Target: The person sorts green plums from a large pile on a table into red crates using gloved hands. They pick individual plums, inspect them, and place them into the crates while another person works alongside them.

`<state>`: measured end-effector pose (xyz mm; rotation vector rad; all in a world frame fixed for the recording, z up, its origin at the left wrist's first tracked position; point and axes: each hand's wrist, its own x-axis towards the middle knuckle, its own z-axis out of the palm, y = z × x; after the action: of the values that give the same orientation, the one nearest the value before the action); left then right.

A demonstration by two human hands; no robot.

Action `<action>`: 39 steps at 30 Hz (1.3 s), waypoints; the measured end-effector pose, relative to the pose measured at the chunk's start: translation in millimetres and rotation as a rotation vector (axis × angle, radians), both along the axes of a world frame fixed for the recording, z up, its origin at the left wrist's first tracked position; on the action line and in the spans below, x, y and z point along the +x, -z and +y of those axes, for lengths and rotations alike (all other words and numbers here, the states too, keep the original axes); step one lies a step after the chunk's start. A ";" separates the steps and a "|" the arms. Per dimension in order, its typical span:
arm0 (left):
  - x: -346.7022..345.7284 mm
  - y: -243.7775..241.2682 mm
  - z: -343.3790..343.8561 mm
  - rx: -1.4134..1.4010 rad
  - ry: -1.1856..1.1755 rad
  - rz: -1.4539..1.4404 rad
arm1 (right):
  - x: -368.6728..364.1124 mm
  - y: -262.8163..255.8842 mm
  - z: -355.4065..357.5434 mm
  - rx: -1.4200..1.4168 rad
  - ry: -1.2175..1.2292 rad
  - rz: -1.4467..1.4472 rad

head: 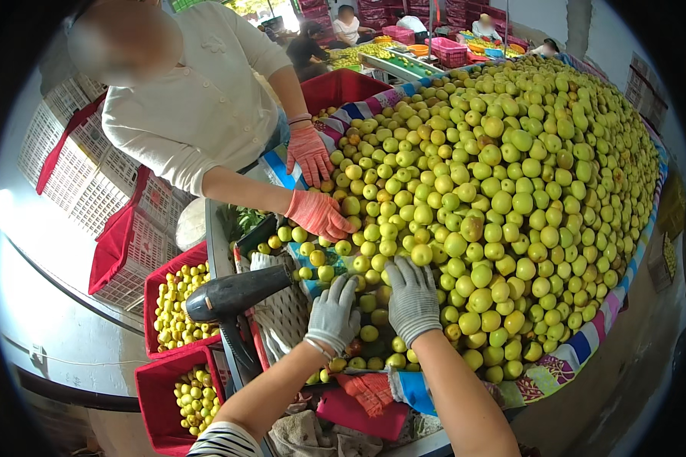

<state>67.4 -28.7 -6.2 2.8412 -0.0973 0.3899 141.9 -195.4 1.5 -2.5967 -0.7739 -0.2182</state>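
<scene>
A large heap of green jujube fruits (509, 200) fills the cloth-lined table before me. My left hand (334, 314), in a grey knit glove, rests at the near left edge of the heap, with fingers against a few fruits. Also gloved in grey, my right hand (413, 297) lies palm down on fruits to its right, fingers spread. Between the two hands, loose fruits (369, 333) lie on a dark surface. Whether either palm holds a fruit is hidden. A black hair dryer (237, 294) lies left of my left hand, by white foam netting (283, 311).
Across the table corner, a co-worker's hands in red gloves (320, 214) touch the heap close to mine. Red-lined crates of fruit (186, 308) stand at the left, near stacked white plastic crates (97, 165). A patterned cloth edge (583, 354) rims the heap. Other people sit farther back.
</scene>
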 end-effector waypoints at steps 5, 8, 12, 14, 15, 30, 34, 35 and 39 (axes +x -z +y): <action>-12.2 -9.7 -46.2 -0.175 0.388 0.019 | 5.2 -5.4 2.2 0.329 0.153 0.031; 6.7 -0.9 -57.2 -0.076 0.478 -0.012 | 6.1 -5.9 0.0 0.363 0.149 -0.006; 32.1 13.1 -51.1 -0.049 0.277 0.035 | 1.8 -10.2 1.4 0.293 0.122 -0.016; 37.9 18.7 -38.8 0.038 0.195 0.060 | -0.6 -9.1 2.9 0.168 0.101 0.000; 39.4 19.3 -32.6 0.054 0.173 0.063 | -1.0 -8.8 2.3 0.042 0.044 0.003; -35.4 -13.2 18.6 -0.030 0.035 0.075 | 18.2 -2.4 -10.8 0.864 0.127 0.119; -35.7 -28.0 -27.9 -0.127 0.342 0.220 | 21.6 3.7 -11.0 0.944 0.131 0.137; -35.3 -29.3 -34.0 -0.165 0.444 0.225 | 21.1 2.8 -10.0 0.981 0.132 0.164; -18.1 -11.7 -39.7 -0.114 0.590 0.251 | 17.5 -6.8 -9.1 1.118 0.142 0.264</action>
<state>49.4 -68.4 5.4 2.5595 -0.8041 -0.0845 159.3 -204.5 8.3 -1.5589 -0.2285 -0.2456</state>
